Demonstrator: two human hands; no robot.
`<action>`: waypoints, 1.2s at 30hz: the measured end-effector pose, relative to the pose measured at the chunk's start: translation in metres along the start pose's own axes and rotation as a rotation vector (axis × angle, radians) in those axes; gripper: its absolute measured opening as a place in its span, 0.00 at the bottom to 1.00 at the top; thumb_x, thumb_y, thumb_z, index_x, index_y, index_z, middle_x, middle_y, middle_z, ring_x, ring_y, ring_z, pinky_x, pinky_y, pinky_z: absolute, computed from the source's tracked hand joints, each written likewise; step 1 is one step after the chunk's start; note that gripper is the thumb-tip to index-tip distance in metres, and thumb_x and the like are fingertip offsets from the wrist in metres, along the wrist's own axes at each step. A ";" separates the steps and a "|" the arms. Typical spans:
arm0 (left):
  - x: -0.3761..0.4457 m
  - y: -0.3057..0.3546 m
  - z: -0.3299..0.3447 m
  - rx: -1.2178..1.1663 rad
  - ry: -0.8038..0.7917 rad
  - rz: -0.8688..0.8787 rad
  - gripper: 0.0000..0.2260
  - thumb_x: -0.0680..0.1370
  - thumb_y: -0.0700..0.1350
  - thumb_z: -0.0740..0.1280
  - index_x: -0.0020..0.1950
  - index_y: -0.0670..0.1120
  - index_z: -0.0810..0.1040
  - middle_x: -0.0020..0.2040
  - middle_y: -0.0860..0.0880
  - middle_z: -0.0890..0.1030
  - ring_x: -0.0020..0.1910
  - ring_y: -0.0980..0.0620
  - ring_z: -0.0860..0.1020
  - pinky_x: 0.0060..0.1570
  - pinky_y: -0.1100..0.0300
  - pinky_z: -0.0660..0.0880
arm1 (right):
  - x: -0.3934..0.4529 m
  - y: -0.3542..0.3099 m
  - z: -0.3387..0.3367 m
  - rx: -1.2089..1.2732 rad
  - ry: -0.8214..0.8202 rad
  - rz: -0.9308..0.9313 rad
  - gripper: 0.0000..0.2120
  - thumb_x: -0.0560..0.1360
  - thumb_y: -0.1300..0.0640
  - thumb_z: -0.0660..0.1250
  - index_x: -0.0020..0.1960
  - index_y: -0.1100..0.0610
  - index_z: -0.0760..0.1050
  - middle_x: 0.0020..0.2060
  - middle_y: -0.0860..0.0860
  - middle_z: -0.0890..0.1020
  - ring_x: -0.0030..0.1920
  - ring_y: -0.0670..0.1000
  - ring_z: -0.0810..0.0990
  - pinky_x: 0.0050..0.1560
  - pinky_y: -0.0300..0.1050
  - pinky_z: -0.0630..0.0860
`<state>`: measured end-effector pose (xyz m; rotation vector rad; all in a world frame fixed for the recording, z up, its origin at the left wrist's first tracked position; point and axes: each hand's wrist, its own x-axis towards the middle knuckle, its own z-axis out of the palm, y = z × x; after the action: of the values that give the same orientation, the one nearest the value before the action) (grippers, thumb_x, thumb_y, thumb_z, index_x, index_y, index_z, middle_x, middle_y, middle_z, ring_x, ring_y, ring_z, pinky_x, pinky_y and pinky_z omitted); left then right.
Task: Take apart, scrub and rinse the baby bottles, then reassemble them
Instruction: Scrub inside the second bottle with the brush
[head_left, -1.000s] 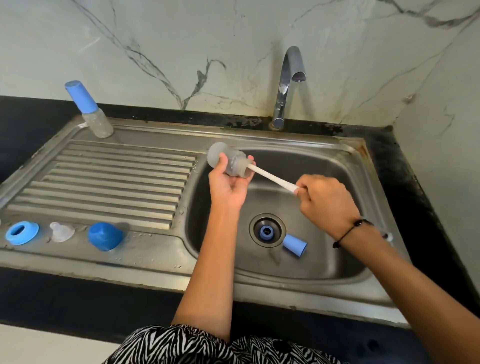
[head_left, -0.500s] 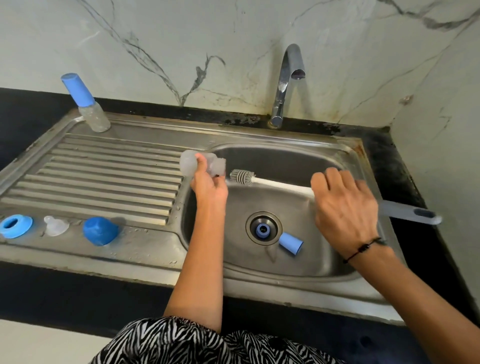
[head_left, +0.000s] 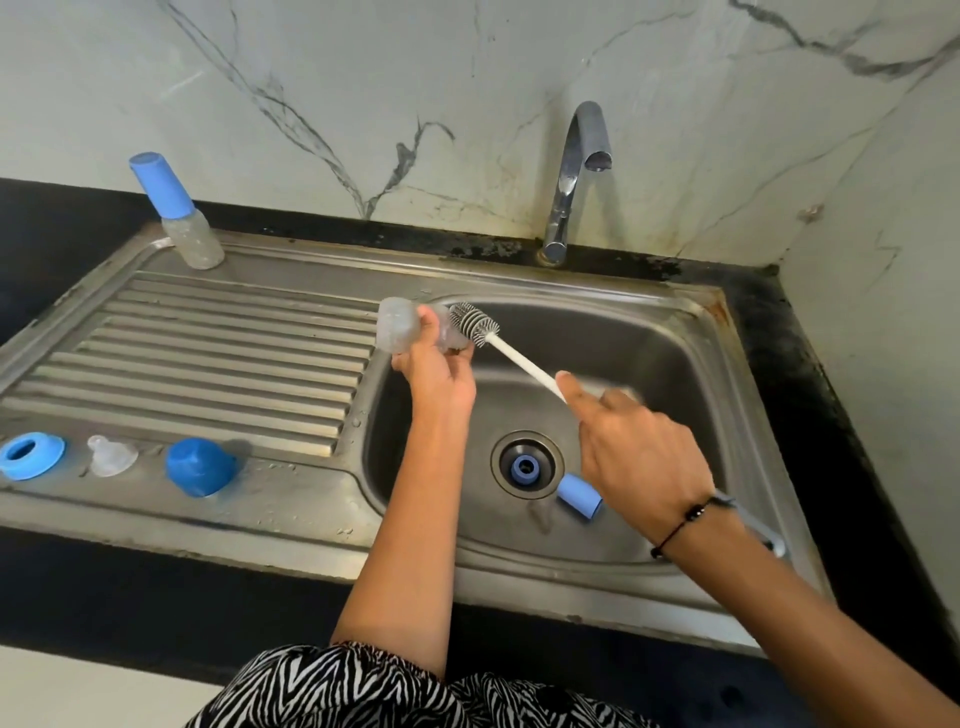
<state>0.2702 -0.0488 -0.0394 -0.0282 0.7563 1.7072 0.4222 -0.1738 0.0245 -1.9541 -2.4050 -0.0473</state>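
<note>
— What's nearest you?

— My right hand (head_left: 636, 457), curled round the handle of the bottle brush (head_left: 514, 358), first finger laid along the white stem. Under it in the sink (head_left: 685, 364) a blue ring (head_left: 525, 468) sits in the drain, a blue cap (head_left: 579, 497) just beside it.

— And on the draining board?

— Along its front edge: a blue collar (head_left: 28, 455), a clear teat (head_left: 109, 456), a blue dome cap (head_left: 200, 466), all apart.

— Your other hand?

— My left hand (head_left: 439, 371) grips the clear bottle (head_left: 400, 326) on its side at the basin's left rim, fingers wrapped round it. The bristle head is out of the bottle, right at its mouth.

— Farther back?

— A second bottle (head_left: 179, 218), blue-capped, stands in the board's far corner; the tap (head_left: 574, 176) is behind the basin.
</note>
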 end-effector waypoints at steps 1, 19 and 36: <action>-0.001 -0.002 0.002 -0.004 -0.007 0.014 0.27 0.76 0.41 0.67 0.73 0.41 0.61 0.55 0.42 0.76 0.47 0.49 0.77 0.48 0.51 0.76 | 0.003 -0.002 0.000 0.008 -0.010 0.018 0.27 0.80 0.58 0.50 0.76 0.46 0.48 0.51 0.53 0.74 0.46 0.60 0.78 0.37 0.48 0.67; -0.004 -0.023 -0.008 0.100 -0.163 0.011 0.15 0.79 0.40 0.64 0.64 0.42 0.65 0.45 0.47 0.73 0.43 0.52 0.73 0.44 0.56 0.72 | 0.011 -0.007 0.009 0.160 -0.122 0.162 0.28 0.79 0.56 0.54 0.77 0.48 0.49 0.54 0.55 0.75 0.51 0.60 0.77 0.40 0.48 0.66; -0.018 -0.013 -0.002 -0.014 -0.071 -0.160 0.20 0.80 0.42 0.61 0.71 0.38 0.67 0.62 0.41 0.74 0.64 0.43 0.72 0.53 0.47 0.75 | 0.006 -0.035 0.001 0.002 -0.060 0.183 0.28 0.78 0.57 0.54 0.76 0.51 0.48 0.54 0.56 0.75 0.50 0.61 0.79 0.38 0.49 0.66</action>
<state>0.2861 -0.0643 -0.0393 -0.0366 0.6711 1.5532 0.3864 -0.1755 0.0239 -2.1957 -2.2472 0.0211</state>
